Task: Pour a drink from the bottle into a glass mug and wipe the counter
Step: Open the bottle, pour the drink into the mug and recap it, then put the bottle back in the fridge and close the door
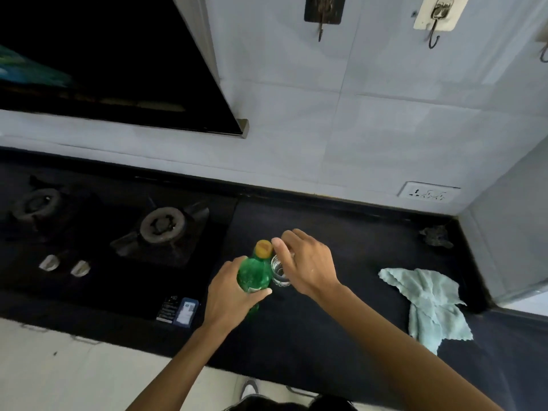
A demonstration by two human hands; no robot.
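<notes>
- Head view: my left grip [237,289] wraps the green bottle [255,274], upright on the bench [341,232], with the glass mug [280,274] just beside it.
- My right grip [308,265] hovers over the mug, beside the yellow cap [264,248]; I cannot tell whether it pinches anything.
- Judged step: uncapping. Next I must twist the cap off.

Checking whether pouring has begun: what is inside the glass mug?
Nothing coloured shows inside the glass mug; its visible part looks clear. The right hand reaches over it and hides the rest.
</notes>
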